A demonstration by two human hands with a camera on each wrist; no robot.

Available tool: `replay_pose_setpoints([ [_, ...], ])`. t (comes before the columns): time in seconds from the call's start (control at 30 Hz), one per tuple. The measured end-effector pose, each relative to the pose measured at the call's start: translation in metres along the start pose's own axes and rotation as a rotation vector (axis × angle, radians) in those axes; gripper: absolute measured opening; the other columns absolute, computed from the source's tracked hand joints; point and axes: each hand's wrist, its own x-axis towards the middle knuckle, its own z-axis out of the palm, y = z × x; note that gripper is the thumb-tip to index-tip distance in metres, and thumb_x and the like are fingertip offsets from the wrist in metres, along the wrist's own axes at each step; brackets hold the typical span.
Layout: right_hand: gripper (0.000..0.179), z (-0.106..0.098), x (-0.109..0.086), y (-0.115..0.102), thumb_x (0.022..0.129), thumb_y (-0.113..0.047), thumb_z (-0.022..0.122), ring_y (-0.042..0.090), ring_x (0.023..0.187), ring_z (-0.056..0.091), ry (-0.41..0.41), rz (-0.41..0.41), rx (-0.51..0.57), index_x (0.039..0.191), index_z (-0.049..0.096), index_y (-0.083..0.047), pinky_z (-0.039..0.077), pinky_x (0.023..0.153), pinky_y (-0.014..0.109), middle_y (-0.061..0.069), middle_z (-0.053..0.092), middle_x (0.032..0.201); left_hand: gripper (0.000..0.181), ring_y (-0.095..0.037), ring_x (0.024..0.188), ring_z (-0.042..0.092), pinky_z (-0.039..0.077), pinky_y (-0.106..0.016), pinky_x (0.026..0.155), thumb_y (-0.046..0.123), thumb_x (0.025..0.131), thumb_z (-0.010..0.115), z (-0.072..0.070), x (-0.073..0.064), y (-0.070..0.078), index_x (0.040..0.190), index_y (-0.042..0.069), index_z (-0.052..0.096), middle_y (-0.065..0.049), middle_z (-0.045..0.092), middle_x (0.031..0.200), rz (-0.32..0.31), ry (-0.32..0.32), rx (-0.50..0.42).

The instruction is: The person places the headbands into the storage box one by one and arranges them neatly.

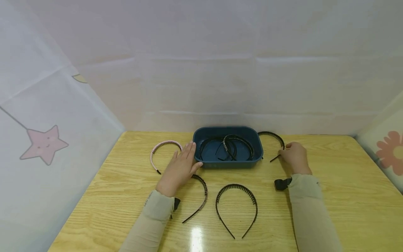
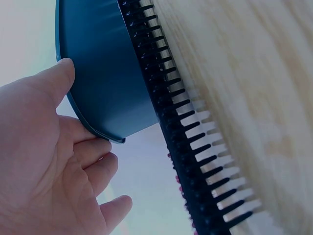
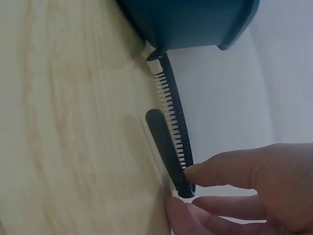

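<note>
A dark blue plastic bin [image 1: 227,164] stands near the back edge of the table, several black headbands [image 1: 246,141] lying inside it. My left hand [image 1: 181,167] rests against the bin's left end, fingers straight along the side and thumb at the front corner. To the right of the bin, my right hand [image 1: 295,158] pinches a black toothed headband [image 1: 271,133] at its right side. The right wrist view has the thumb and fingers around one side of that headband [image 3: 172,100], while its far part reaches the bin's wall.
Left of the bin lies a pink headband [image 1: 154,154], partly behind my left hand. A black headband [image 1: 206,193] is close to the left forearm, its other side covered. Another black headband [image 1: 236,185] lies in front of the bin. White cloth [image 1: 201,87] hangs behind the wooden table [image 1: 346,182].
</note>
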Motion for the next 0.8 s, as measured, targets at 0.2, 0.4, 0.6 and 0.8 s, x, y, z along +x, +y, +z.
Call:
replay_pose_setpoints([
  [0.2,0.051,0.0013,0.0001,-0.0024,0.099,-0.010,0.056,0.052,0.116,0.057,-0.003,0.000,-0.013,0.136,0.046,0.024,0.052,0.094,0.059,0.043,0.048,0.137,0.078,-0.028,0.155,0.015,0.019,-0.058,0.123,0.052,0.107,0.041,-0.0012,-0.0002,-0.0004,0.163,0.005,0.015,-0.012,0.013,0.169,-0.004,-0.004,-0.008],
  [0.4,0.053,0.0004,-0.0019,-0.0053,0.098,-0.009,0.056,0.052,0.117,0.057,-0.015,0.020,0.009,0.138,0.044,0.023,0.050,0.097,0.061,0.043,0.047,0.138,0.077,-0.028,0.155,0.015,0.018,-0.058,0.123,0.051,0.107,0.041,-0.0011,-0.0003,-0.0006,0.163,0.005,0.014,-0.012,0.013,0.168,-0.004,-0.006,-0.014],
  [0.6,0.056,0.0014,-0.0002,-0.0029,0.098,-0.011,0.055,0.051,0.117,0.058,-0.009,0.042,0.037,0.141,0.041,0.023,0.047,0.101,0.062,0.042,0.046,0.139,0.077,-0.028,0.155,0.015,0.019,-0.058,0.122,0.051,0.107,0.041,-0.0006,-0.0003,-0.0002,0.163,0.004,0.015,-0.013,0.014,0.168,-0.001,-0.002,-0.004],
  [0.8,0.058,0.0001,0.0008,0.0009,0.098,-0.013,0.057,0.035,0.085,0.073,-0.015,0.058,0.078,0.141,0.040,0.022,0.048,0.100,0.061,0.036,0.065,0.117,0.077,-0.028,0.155,0.016,0.020,-0.058,0.122,0.051,0.107,0.042,-0.0003,-0.0003,0.0001,0.162,0.004,0.016,-0.013,0.014,0.168,0.005,0.002,0.001],
])
